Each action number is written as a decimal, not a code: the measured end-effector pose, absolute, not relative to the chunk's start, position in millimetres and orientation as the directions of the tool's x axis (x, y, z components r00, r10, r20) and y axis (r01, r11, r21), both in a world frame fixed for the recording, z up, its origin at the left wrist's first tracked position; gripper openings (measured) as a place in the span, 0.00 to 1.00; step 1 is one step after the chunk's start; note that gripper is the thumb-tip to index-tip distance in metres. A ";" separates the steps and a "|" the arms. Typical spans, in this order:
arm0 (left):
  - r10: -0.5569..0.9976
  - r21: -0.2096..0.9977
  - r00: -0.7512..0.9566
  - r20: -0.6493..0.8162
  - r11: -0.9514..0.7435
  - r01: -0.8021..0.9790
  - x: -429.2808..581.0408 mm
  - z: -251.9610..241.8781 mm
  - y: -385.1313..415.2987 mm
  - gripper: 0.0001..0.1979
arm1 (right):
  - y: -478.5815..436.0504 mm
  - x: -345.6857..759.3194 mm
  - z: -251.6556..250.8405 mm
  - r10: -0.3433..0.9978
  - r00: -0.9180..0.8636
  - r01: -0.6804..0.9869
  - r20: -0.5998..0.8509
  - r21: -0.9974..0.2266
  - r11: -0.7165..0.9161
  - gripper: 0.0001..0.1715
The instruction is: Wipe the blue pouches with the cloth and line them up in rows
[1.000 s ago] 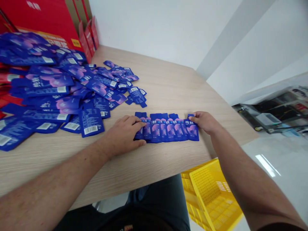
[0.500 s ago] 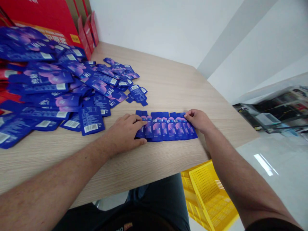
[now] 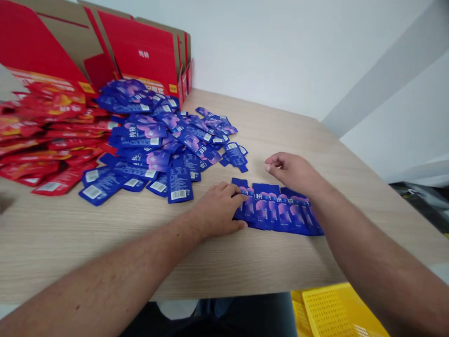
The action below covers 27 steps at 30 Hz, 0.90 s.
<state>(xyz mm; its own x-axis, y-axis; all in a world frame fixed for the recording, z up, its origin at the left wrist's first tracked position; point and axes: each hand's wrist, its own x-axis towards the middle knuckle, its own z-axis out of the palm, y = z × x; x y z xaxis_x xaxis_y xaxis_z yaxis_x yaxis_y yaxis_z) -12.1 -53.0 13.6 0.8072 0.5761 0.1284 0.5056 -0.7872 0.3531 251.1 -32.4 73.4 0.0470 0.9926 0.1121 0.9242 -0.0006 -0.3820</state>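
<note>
My left hand (image 3: 224,208) rests at the left end of an overlapping row of blue pouches (image 3: 277,213) with pink and purple print, laid flat on the table. Its fingers curve over the end pouch while the thumb lies along the lower edge, gripping that end. Above the row hovers my right hand (image 3: 289,171), thumb and index finger nearly together, with nothing visible in them. My right forearm hides the row's right end. Between the hands and the boxes is a heap of loose blue pouches (image 3: 145,154), several with barcodes facing up.
Left of the blue heap lies a pile of red pouches (image 3: 70,140). Red cardboard boxes (image 3: 140,51) stand at the back left against the white wall (image 3: 263,56). Below the front edge of the wooden table (image 3: 196,276) is a yellow crate (image 3: 326,309).
My right hand has left the row's right end and moved up and left over it. My left hand stays on the left end. The view has swung left, showing more red pouches.
</note>
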 end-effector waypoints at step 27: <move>0.556 0.332 0.816 0.161 -0.809 0.486 -10.4 14.2 -53.8 0.32 | 43.8 219.4 22.4 0.965 0.227 0.903 -0.130 -0.344 -0.259 0.10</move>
<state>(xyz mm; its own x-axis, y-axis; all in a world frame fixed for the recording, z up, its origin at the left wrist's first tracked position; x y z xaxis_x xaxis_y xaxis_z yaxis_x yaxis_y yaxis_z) -10.4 -53.8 14.2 0.8157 0.5557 0.1605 0.4857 -0.8088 0.3317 219.4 43.8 22.4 0.2270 0.9652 -0.1302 0.9025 -0.2587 -0.3443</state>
